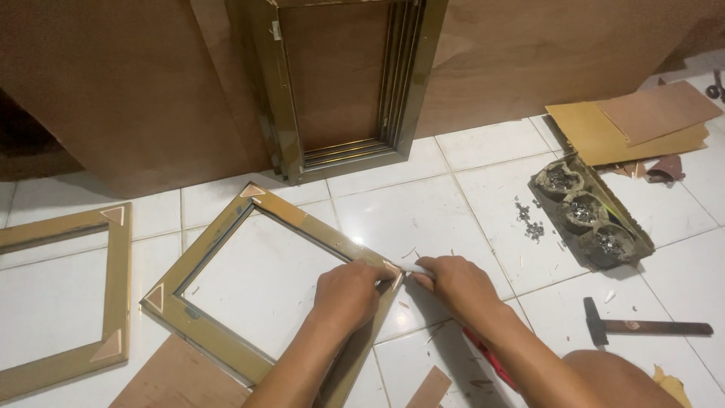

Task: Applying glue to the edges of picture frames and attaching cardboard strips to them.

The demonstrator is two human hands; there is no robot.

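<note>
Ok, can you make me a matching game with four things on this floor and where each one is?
Things:
1. hammer
2. tray of nails
3. stack of frames
4. left hand

Places:
A. leaning upright against the brown board
B. pressing on a corner of the frame lying on the tiles
C. lying flat at the lower right, by the knee
D. right of middle, beside the loose nails

Pairs: 1-C, 2-D, 3-A, 4-B
</note>
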